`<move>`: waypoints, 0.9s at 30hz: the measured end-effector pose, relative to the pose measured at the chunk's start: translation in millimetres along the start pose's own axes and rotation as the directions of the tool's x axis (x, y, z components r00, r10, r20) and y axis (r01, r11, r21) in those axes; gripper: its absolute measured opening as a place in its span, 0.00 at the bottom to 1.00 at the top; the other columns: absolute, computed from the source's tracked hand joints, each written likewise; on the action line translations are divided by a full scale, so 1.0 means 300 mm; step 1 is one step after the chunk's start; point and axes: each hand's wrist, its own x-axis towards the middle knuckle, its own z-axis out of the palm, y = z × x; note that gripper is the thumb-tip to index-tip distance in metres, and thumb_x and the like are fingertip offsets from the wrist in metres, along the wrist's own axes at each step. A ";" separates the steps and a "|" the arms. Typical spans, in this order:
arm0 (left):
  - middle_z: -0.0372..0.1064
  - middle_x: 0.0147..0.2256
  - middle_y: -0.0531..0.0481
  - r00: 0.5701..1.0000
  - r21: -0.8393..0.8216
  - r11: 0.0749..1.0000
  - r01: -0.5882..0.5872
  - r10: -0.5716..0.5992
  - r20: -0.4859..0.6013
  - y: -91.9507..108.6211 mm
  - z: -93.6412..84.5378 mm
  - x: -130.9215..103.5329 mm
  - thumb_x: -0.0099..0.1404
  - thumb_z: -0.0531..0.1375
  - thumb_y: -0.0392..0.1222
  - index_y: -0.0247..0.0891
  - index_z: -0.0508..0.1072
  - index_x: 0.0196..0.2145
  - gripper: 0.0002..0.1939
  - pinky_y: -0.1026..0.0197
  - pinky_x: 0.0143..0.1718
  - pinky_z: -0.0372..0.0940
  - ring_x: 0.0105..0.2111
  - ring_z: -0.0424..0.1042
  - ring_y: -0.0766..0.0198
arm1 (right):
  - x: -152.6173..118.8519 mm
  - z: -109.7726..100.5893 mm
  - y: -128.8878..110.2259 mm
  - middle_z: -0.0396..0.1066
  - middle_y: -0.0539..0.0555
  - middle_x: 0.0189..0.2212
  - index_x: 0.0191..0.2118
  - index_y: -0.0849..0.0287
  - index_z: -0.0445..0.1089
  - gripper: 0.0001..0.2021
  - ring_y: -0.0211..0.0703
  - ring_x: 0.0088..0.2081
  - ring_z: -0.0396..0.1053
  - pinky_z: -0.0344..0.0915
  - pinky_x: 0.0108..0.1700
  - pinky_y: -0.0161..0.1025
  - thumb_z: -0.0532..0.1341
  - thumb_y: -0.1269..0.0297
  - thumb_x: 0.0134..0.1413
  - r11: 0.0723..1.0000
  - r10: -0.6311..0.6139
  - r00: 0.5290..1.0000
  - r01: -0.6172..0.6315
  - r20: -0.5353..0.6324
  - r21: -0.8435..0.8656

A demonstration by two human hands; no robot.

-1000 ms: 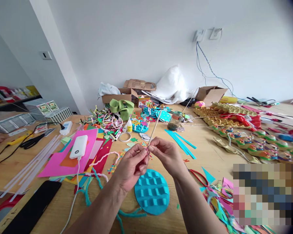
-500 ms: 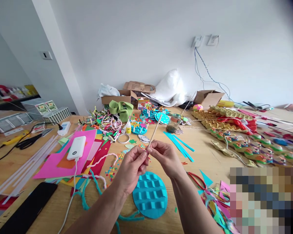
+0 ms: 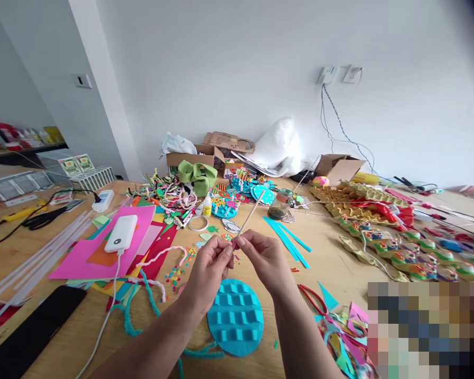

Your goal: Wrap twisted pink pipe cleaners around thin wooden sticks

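Observation:
Both hands meet above the wooden table, fingertips almost touching. My right hand [image 3: 260, 255] pinches the lower end of a thin wooden stick [image 3: 253, 213], which slants up to the right. A small dark-pink piece [image 3: 234, 243] shows at the fingertips, pinched by my left hand [image 3: 217, 260]; its shape is mostly hidden. Below them lies a blue oval [image 3: 236, 318] with rows of raised paper folds. Scattered small coloured paper dots [image 3: 175, 275] and a pale pink fuzzy strand [image 3: 161, 256] are left of my left hand.
Pink paper sheets [image 3: 75, 258], a white power bank [image 3: 121, 233] and a black phone [image 3: 35, 331] lie left. Behind are a glue bottle [image 3: 207, 206], tape roll [image 3: 198, 223] and glass jar [image 3: 279, 205]. Blue strips [image 3: 286, 239], red-handled scissors [image 3: 313, 300] and egg-carton pieces [image 3: 411, 242] are right.
The view has shifted slightly, so the table things sit a little differently in the picture. Both hands keep their pinch, and the stick still slants up to the right.

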 end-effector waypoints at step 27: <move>0.54 0.18 0.59 0.997 0.060 0.998 0.012 -0.008 -0.077 -0.040 0.007 0.020 0.57 0.61 0.48 0.36 0.62 0.25 0.14 0.71 0.15 0.41 0.16 0.48 0.76 | 0.003 0.053 0.020 0.63 0.50 0.18 0.20 0.58 0.61 0.17 0.38 0.23 0.59 0.53 0.25 0.36 0.58 0.55 0.54 0.952 0.006 0.978 -0.070 -0.208 -0.300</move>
